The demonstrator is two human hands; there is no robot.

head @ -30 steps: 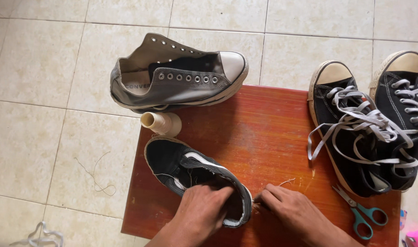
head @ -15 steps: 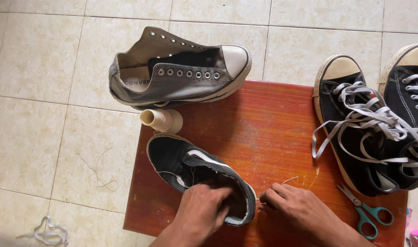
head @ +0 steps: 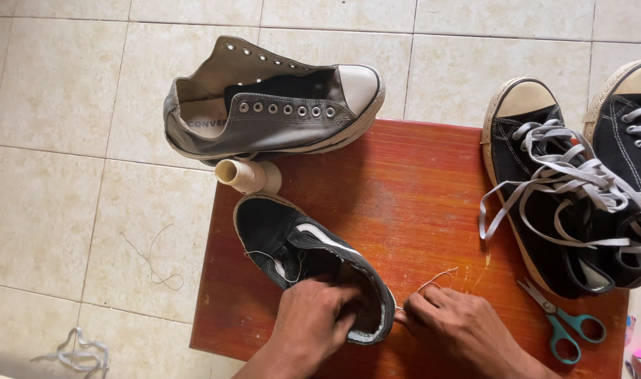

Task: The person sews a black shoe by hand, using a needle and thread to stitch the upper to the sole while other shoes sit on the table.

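Observation:
A black low sneaker with a white side stripe (head: 292,242) lies on a red-brown wooden stool top (head: 419,203). My left hand (head: 313,326) grips the sneaker's near end, fingers curled into its opening. Close beside the shoe's edge, my right hand (head: 450,323) pinches a thin pale thread (head: 440,275), which curls up from the fingers. Whether a needle sits between the fingers cannot be made out.
A cream thread spool (head: 247,175) lies at the stool's far left corner beside a grey unlaced sneaker (head: 271,105). Two black high-top sneakers with loose grey laces (head: 566,189) sit at the right. Teal-handled scissors (head: 562,319) lie near them. Thread scraps (head: 152,263) lie on the tiled floor.
The view has shifted slightly, and the hands have barely moved. My right hand has drawn in closer to the sneaker's edge with the thread.

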